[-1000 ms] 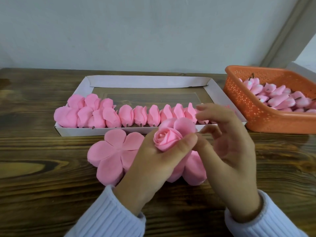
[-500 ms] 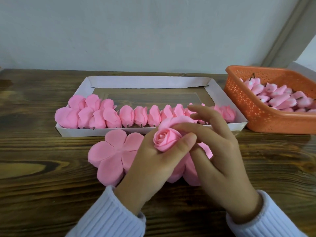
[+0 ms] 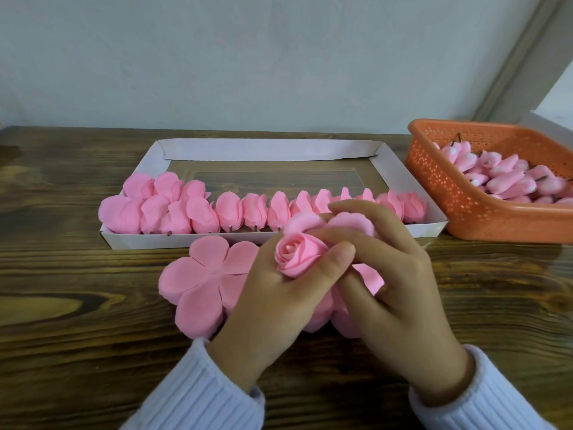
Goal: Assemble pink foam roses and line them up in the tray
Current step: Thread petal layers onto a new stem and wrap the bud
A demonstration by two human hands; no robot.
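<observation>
My left hand grips a pink foam rose from below, thumb pressed on its right side. My right hand curls its fingers over the rose's outer petals and folds them against the bud. A flat five-petal foam piece lies on the table to the left of my hands, with more pink petals partly hidden under them. Behind, a white cardboard tray holds a row of finished roses along its near side.
An orange perforated basket at the right holds several pink rose buds with short stems. The dark wooden table runs to a pale wall behind. A white box corner shows at the far right.
My right hand has closed in from the right onto the rose, its fingers now wrapping the outer petals. My left hand kept holding the bud in place.
</observation>
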